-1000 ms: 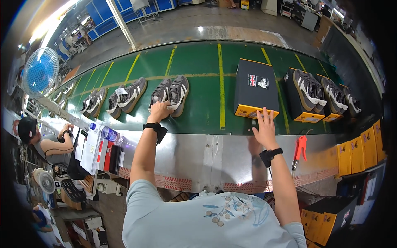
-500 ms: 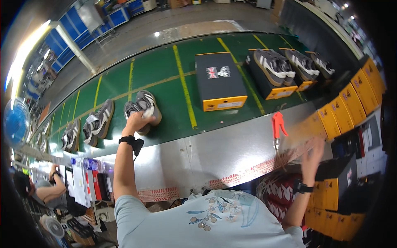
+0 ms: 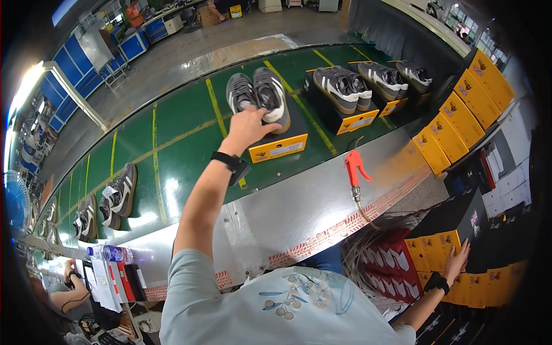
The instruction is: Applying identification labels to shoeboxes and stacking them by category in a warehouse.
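My left hand is closed on the heel ends of a pair of grey sneakers with white stripes and gum soles. The pair sits over a dark shoebox with a yellow end, on the green belt; whether the soles rest fully on the lid is hard to tell. Low on the right, my right hand grips the corner of another dark shoebox with a yellow end, its fingers against that end. A red air blow gun lies on the metal ledge between my hands.
Three more sneaker pairs stand on shoeboxes at the right of the green belt. Further pairs stand at its left. Yellow-ended boxes are stacked at the right. A bottle and folders are at lower left; a person's arm is beyond.
The sneaker pair in my left hand has moved right, from the belt to over the shoebox. My right hand has reached down to the boxes at lower right. The view has shifted.
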Demonstrator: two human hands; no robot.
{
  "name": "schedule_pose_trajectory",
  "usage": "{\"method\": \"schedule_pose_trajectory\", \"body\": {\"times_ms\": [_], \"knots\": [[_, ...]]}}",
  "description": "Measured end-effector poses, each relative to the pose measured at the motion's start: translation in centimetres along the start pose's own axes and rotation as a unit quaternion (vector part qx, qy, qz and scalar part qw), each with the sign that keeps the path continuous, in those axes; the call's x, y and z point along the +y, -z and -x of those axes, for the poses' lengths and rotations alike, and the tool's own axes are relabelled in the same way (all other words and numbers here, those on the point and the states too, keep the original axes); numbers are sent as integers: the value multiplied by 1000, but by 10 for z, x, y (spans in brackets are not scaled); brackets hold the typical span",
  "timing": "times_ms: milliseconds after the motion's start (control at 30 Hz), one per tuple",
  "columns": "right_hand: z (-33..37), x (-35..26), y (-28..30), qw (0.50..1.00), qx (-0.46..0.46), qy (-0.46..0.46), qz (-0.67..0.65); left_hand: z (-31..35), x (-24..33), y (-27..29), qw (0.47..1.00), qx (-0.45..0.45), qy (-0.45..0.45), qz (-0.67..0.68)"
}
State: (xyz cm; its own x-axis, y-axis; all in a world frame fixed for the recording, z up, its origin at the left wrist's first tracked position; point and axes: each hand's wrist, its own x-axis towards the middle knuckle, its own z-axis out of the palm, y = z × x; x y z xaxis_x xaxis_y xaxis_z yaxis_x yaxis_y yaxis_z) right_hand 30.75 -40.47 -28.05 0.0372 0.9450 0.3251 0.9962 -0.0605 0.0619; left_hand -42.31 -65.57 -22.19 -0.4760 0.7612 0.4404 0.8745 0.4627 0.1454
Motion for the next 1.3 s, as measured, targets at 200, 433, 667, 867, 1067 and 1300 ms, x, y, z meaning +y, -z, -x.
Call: {"method": "schedule_pose_trajectory", "body": {"times_ms": [200,433,667,867,1067,1300], "knots": [[4,23,-16,992,64,62,-90,-6,14,-43,1000,18,-2,22],[12,13,1,984,99,114,-91,54,6,-78,939,182,237,171],[-1,38,4,981,48,121,-143,70,-2,-115,931,21,291,219],[17,9,10,983,111,121,-79,72,-5,-134,919,9,251,303],[26,-52,102,936,176,164,-257,90,17,-93,903,77,178,382],[76,-142,206,787,2,225,-574,123,37,-38,731,-92,171,654]]}}
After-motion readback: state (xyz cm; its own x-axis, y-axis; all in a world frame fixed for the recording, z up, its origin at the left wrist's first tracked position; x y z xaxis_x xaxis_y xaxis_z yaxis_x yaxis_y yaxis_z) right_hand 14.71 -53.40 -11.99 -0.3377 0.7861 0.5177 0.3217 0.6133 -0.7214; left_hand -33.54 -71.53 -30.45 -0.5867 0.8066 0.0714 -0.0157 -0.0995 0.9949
